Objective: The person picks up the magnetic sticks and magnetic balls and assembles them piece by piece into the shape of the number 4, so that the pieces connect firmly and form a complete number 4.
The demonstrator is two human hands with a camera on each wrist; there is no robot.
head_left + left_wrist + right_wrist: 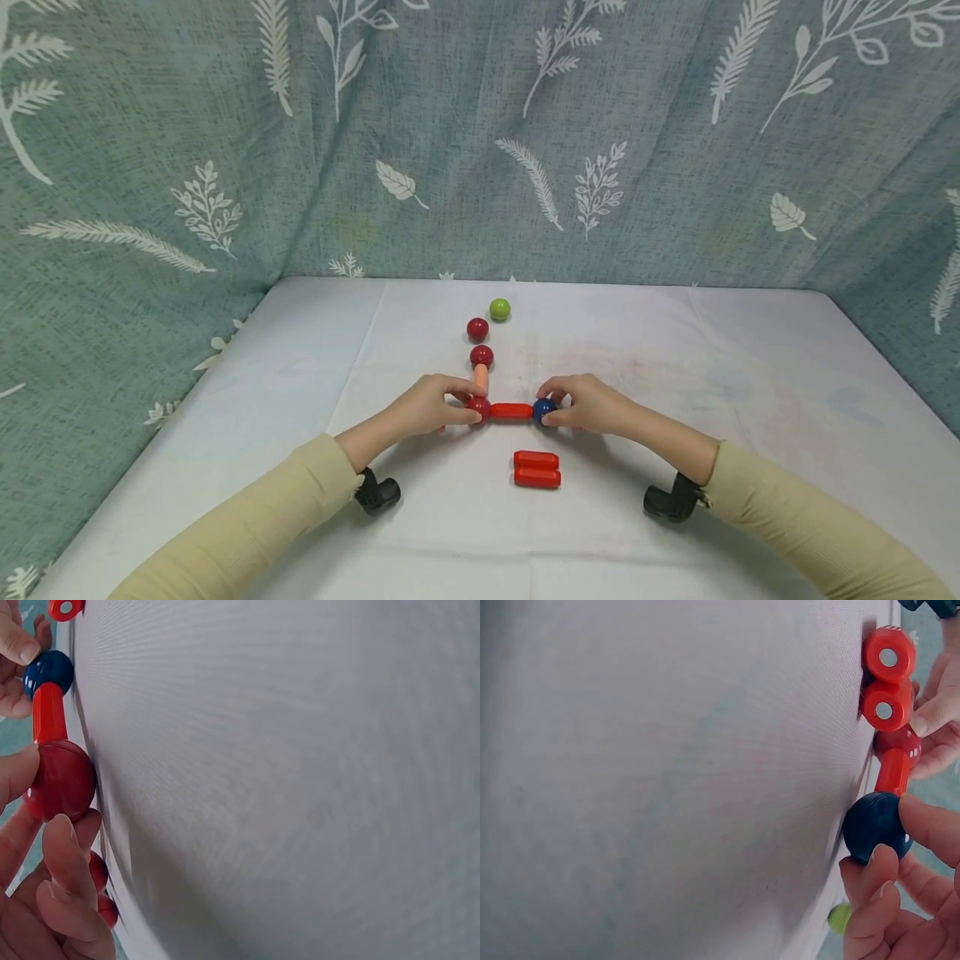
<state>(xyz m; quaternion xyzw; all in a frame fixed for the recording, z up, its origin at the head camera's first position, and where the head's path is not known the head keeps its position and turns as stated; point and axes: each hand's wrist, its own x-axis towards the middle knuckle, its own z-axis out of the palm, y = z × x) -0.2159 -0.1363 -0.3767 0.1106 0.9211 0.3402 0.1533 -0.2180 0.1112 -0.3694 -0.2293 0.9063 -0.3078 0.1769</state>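
My left hand (pixel 429 407) pinches a glossy red ball (pixel 64 780) between thumb and fingers. A red rod (pixel 512 412) runs from that ball to a blue ball (pixel 874 827), which my right hand (pixel 592 405) pinches at the other end. From the left-hand ball a salmon-pink rod (pixel 481 379) leads away to a second red ball (pixel 482 357), so the joined pieces form a corner lying along the white table. Fingers cover part of both held balls.
Behind the joined pieces sit a loose red ball (pixel 477 328) and a green ball (pixel 499 309). Closer to me, two red rods (pixel 536 470) lie side by side, with round metal ends. A patterned green curtain (pixel 480 142) hangs along the table's back edge.
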